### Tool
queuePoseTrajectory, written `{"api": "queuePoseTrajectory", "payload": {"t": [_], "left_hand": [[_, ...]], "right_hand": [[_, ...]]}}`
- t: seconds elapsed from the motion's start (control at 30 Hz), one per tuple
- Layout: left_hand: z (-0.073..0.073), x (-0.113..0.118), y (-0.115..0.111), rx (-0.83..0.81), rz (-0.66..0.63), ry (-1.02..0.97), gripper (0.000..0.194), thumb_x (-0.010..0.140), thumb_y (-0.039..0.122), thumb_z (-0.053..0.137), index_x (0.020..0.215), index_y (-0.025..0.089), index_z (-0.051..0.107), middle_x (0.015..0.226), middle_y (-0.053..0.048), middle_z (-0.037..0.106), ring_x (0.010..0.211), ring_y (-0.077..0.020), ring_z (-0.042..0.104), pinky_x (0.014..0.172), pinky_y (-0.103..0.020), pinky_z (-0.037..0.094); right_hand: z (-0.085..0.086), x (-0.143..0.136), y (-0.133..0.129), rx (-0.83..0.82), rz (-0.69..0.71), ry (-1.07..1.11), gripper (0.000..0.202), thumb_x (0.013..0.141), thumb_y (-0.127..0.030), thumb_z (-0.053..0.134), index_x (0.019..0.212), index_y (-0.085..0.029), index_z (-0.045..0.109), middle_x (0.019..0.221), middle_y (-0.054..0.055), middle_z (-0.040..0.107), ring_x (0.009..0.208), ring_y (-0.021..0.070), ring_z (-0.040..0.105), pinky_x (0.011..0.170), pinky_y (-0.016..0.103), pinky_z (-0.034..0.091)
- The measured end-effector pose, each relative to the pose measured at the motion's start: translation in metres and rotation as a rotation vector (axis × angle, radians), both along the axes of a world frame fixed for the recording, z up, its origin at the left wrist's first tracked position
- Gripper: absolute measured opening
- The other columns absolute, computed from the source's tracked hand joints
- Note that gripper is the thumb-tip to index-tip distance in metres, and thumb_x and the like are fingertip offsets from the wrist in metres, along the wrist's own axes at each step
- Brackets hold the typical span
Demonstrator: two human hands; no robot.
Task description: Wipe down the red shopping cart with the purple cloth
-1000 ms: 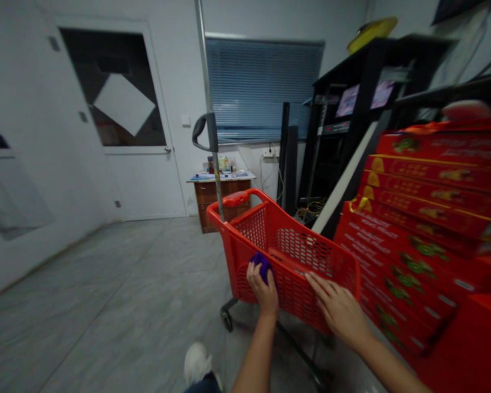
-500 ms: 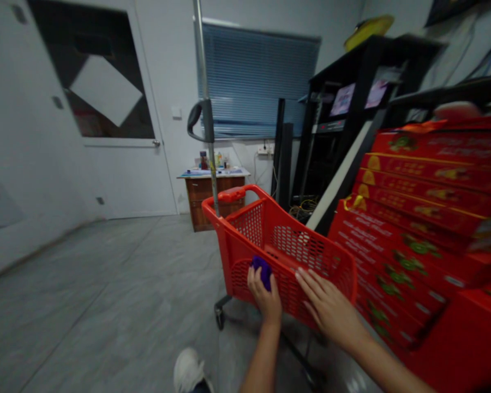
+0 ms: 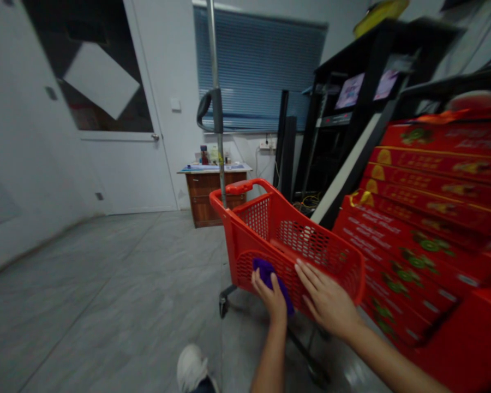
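A red plastic shopping cart [image 3: 245, 240] with perforated sides stands in front of me, and a tall metal pole with a dark grip [image 3: 217, 112] rises at its handle end. My left hand [image 3: 273, 295] presses a purple cloth [image 3: 285, 292] against the cart's near side, fingers curled over it. Part of the cloth is hidden behind the hand. To the right, my right hand [image 3: 327, 297] lies with straight fingers on the top of the same side, near the rim, holding nothing.
Red printed boxes [image 3: 425, 218] are stacked close to the cart's right. Behind stand a small wooden cabinet [image 3: 204, 199] and a black rack [image 3: 376, 60]. Grey tiled floor [image 3: 118, 305] spreads to the left, toward a white door [image 3: 126, 174]. My shoe [image 3: 191, 367] is at the bottom.
More of the purple cloth now shows, hanging down to the right of my left hand. That hand sits slightly lower on the cart's side. The right hand stays at the rim.
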State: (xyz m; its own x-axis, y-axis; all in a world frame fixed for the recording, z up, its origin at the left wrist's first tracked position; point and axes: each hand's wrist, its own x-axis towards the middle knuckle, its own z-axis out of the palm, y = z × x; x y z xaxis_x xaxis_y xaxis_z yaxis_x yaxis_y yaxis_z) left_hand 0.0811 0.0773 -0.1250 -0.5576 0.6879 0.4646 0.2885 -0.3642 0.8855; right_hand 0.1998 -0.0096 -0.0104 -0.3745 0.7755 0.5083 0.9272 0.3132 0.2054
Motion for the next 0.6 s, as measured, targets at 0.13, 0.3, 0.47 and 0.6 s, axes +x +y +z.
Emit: {"api": "queuePoseTrajectory", "payload": {"t": [0.13,0.3,0.47,0.6], "left_hand": [[-0.029,0.029,-0.029,-0.038,-0.081,0.019,0.046,0.091,0.04,0.052,0.13,0.018,0.045,0.137,-0.019,0.041,0.13,-0.0292,0.042,0.105,-0.05,0.04],[-0.011,-0.001,0.004,0.027,0.009,-0.048,0.039,0.093,0.036,0.046,0.128,0.018,0.047,0.128,-0.017,0.048,0.129,-0.0264,0.044,0.11,-0.049,0.034],[-0.005,0.011,0.006,-0.02,0.037,-0.095,0.047,0.092,0.038,0.05,0.134,0.019,0.042,0.135,-0.019,0.044,0.134,-0.0287,0.039,0.111,-0.051,0.033],[-0.028,0.049,-0.037,-0.044,-0.045,-0.046,0.042,0.093,0.035,0.049,0.132,0.019,0.045,0.137,-0.019,0.043,0.134,-0.0298,0.039,0.109,-0.053,0.035]], "right_hand": [[0.002,-0.004,0.004,-0.034,-0.002,0.022,0.074,0.089,-0.021,0.044,0.156,-0.02,0.011,0.157,0.007,0.028,0.139,0.0235,0.038,0.108,0.04,0.042],[0.008,0.02,-0.005,-0.097,0.054,-0.012,0.075,0.091,-0.018,0.041,0.156,-0.023,0.004,0.157,0.006,0.031,0.139,0.02,0.038,0.109,0.038,0.043],[0.008,0.033,-0.021,-0.132,-0.024,0.064,0.078,0.088,-0.018,0.046,0.156,-0.025,0.007,0.155,0.007,0.033,0.136,0.021,0.043,0.107,0.038,0.045],[0.006,0.025,-0.021,-0.167,-0.026,0.1,0.081,0.084,-0.019,0.048,0.156,-0.025,0.01,0.156,0.007,0.032,0.137,0.0213,0.041,0.108,0.038,0.043]]}}
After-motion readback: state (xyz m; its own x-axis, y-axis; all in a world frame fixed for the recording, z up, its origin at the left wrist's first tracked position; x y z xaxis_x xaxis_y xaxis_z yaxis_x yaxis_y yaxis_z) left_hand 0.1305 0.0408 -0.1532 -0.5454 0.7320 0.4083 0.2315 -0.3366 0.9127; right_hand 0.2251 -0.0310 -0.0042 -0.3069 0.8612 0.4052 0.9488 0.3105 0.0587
